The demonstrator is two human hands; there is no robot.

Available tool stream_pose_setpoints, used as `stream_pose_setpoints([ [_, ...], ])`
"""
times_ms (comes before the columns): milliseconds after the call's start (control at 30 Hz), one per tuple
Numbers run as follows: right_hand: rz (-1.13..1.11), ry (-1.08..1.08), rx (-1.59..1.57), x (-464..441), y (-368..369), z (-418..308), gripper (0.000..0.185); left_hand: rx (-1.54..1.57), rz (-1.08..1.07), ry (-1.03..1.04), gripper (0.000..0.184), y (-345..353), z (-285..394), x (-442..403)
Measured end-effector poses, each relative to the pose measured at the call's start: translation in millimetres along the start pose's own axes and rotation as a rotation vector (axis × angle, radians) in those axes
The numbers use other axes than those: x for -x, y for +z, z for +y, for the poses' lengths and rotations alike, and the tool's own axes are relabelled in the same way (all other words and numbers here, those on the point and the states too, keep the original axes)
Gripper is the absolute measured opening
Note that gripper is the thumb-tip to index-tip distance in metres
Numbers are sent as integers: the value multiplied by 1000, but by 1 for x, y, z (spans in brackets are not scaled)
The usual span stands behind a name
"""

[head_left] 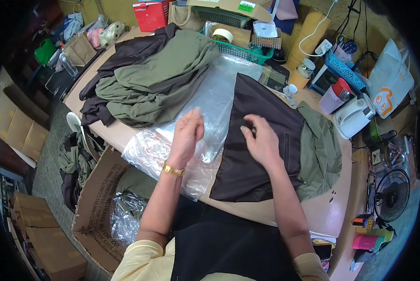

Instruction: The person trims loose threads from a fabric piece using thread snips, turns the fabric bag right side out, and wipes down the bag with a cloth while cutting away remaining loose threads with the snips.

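My left hand point(189, 131), with a gold watch or bracelet at the wrist, is raised over clear plastic sheeting point(214, 93). Its fingers are closed together, and whatever they may hold is too small to make out. Above a dark brown garment point(261, 105) with a stitched pocket is my right hand point(262, 140), thumb and curled fingers apart and nothing seen between them. The garment lies spread on the table, and olive green fabric point(318, 154) of the same piece shows on its right side.
A heap of olive and dark garments point(153, 79) covers the table's back left. Below the left edge stands an open cardboard box point(95, 206) holding plastic-wrapped items. Green baskets point(242, 52), a white kettle point(355, 114) and a black fan point(392, 194) line the back and right.
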State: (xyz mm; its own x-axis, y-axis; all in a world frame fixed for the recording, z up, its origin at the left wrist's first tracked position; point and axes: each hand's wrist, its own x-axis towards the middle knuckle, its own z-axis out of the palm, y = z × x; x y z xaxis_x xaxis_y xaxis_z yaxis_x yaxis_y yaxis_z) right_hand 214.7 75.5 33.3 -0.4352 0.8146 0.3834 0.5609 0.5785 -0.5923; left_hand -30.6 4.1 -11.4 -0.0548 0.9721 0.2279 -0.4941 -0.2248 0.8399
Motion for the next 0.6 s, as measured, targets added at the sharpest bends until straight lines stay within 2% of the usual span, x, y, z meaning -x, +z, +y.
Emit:
stream_pose_setpoints([
  [33,78,22,-41,-9,4,15,30,-1,-6,1,19,11,-3,-14],
  [100,157,136,-84,-20,13,41,33,-904,383,339,21,46,-15,-50],
  [133,163,207,-130,-22,22,54,29,-905,381,343,21,38,-27,-67],
  [200,175,174,-98,-18,33,66,26,-1729,146,323,18,20,-53,-94],
  [233,181,145,-64,-15,35,71,23,-1727,145,325,18,17,-54,-96],
  [300,180,171,-36,-14,37,77,18,-1375,271,294,17,8,-41,-96],
  [367,198,189,-44,-14,36,76,17,-1341,589,195,38,6,0,-80],
  [433,213,203,-39,-16,39,75,17,-1289,759,-218,56,-2,45,-64],
  [467,216,243,-55,-17,38,70,19,-1295,748,-217,56,0,41,-64],
  [567,246,297,-103,-19,38,74,25,-1098,494,-57,75,5,-13,-75],
  [600,269,307,-137,-18,38,77,28,-1120,396,-155,76,33,-27,-76],
])
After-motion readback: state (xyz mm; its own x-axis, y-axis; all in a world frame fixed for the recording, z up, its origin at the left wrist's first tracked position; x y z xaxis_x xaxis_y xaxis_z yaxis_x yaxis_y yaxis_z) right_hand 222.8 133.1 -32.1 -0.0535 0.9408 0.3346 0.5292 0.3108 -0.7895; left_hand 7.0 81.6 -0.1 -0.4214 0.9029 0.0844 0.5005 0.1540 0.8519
